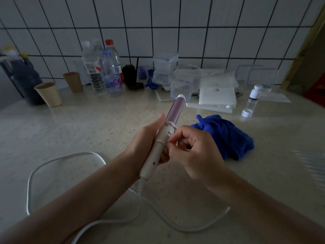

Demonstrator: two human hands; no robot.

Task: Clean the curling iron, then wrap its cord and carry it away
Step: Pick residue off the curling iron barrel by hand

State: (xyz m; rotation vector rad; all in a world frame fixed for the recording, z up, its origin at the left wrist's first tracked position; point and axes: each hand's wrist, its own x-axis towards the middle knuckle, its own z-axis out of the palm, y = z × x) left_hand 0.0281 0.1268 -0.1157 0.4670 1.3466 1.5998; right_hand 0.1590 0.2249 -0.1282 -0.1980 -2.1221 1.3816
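Note:
The curling iron (158,148) has a white handle and a pink barrel with a white tip, and it points up and away over the counter. My left hand (146,138) grips its handle from the left. My right hand (191,150) is curled against the handle's right side, fingertips at the switch area, pinching the white cord. Two turns of cord cross the handle. The rest of the white cord (52,162) loops loosely over the countertop (88,124) in front of me. A crumpled blue cloth (228,136) lies on the counter just right of my right hand.
Along the tiled wall stand two paper cups (49,94), several water bottles (109,71), a dark bottle (24,76), clear plastic containers (182,87), a white box (217,95) and a small vial with a white cap (255,92). A loose white cap (247,113) lies nearby.

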